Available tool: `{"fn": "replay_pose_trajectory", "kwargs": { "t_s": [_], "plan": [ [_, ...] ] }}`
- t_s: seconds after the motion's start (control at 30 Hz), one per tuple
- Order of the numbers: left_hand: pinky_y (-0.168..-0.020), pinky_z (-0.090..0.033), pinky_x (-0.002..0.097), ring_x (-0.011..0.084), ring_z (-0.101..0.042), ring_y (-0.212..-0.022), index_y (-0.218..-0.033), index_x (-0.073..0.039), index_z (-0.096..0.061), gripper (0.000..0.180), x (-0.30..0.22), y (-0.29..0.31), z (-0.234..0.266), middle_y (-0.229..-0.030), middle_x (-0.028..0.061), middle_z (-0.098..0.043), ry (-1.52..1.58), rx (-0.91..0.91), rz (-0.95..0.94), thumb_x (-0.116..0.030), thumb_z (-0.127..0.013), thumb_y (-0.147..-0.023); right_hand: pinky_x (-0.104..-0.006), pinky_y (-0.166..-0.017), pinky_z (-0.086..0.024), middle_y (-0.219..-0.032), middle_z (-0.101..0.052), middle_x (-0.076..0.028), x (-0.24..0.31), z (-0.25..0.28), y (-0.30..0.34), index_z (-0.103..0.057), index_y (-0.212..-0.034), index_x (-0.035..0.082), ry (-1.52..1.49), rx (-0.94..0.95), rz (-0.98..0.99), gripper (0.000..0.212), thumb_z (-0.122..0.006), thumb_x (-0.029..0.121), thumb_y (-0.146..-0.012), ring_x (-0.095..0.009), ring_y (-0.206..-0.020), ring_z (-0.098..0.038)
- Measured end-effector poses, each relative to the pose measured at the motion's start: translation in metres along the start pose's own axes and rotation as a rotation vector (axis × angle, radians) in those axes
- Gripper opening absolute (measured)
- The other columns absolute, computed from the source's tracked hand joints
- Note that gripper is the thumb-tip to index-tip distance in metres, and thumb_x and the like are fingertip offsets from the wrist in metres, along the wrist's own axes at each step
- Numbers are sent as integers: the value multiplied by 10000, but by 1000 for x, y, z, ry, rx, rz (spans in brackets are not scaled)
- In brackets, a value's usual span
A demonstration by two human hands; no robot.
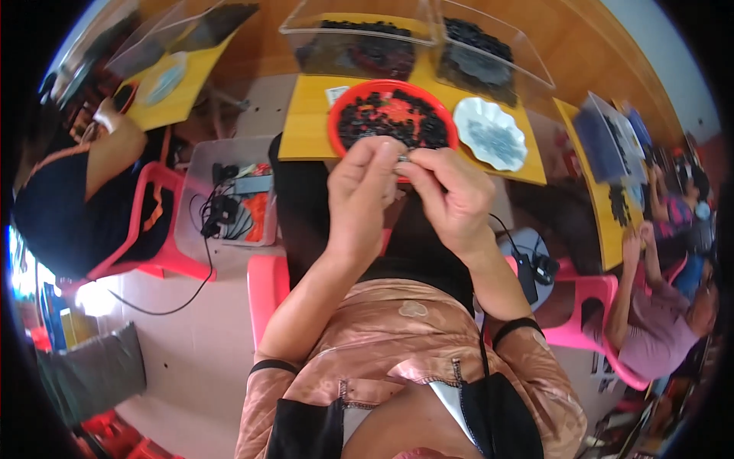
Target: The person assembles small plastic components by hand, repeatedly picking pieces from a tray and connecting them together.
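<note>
Left grip (361, 183): thumb and forefinger pressed together, pinching a small piece (402, 157) at the tips; remaining fingers curled in.
Right grip (459, 191): closed on the same small piece from the other side, thumb below, forefinger above; almost touching the left fingertips.
Small piece: greyish, mostly covered by the fingertips, too small for its exact shape; held up in front of the near rim of the red tray.
Red tray (394, 83): round, on the worktop, just ahead of both hands; strewn with black bits (365, 118), with red base showing through near the middle.
White dish (465, 112): scalloped, just right of the red tray; holding a spread of small, pale bluish pieces (493, 136).
Worktop (302, 122): yellow; also carrying a white slip (335, 93) by the tray's left rim.
Clear bins (359, 55): side by side at the far edge, loaded with dark pieces.
Plastic box (199, 164): on the floor to the left, full of black cables (222, 210) and something orange.
Right side: black adapter (526, 277) on a pale stool; farther out, co-workers (661, 329) at another yellow worktop.
Left side: one more co-worker (65, 203), beside a pink chair (149, 222).
</note>
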State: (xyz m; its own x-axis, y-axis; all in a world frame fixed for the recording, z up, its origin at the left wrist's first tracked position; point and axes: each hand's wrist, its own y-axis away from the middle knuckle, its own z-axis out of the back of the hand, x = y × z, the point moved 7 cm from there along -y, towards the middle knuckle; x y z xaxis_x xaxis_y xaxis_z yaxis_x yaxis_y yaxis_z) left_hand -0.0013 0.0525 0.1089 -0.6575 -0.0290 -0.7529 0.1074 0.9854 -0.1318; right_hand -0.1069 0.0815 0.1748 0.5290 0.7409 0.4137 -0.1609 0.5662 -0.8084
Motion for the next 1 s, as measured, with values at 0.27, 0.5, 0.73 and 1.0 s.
{"fn": "replay_pose_trajectory", "kwargs": {
  "t_s": [0.27, 0.5, 0.73, 1.0],
  "plan": [
    [-433, -159, 187, -4, -246, -477, -969, -40, -589, 145, 4, 7, -9, -578, -100, -362, -133, -102, -64, -160, -510, -954, -289, -525, -450, -640, -572, -109, -22, 2, 11, -583, -819, 0, -281, 150, -331, 119, -602, 103, -876, -189, -553, -576],
    [-463, -181, 159, -21, -259, -507, -990, -20, -644, 174, -4, 0, 2, -593, -119, -390, -105, -138, -107, -150, -543, -937, -228, -577, -463, -743, -634, -58, -22, 1, -1, -629, -839, -19, -232, 91, -147, 67, -662, 31, -811, -115, -632, -591],
    [-440, -164, 182, 1, -256, -497, -992, -16, -621, 195, 21, -4, 4, -595, -78, -371, 63, -94, 49, -189, -548, -938, -235, -585, -490, -740, -660, -86, -29, 9, 8, -676, -836, 0, 1, 47, -51, 138, -734, -17, -712, -152, -641, -631],
    [-421, -187, 194, 20, -268, -477, -930, -53, -575, 183, 32, 2, -2, -598, -67, -361, 95, -74, 112, -225, -515, -956, -295, -543, -458, -723, -617, -69, -7, 18, 19, -685, -865, 22, 259, -104, 283, 263, -764, -21, -617, -216, -613, -589]
  ]
}}
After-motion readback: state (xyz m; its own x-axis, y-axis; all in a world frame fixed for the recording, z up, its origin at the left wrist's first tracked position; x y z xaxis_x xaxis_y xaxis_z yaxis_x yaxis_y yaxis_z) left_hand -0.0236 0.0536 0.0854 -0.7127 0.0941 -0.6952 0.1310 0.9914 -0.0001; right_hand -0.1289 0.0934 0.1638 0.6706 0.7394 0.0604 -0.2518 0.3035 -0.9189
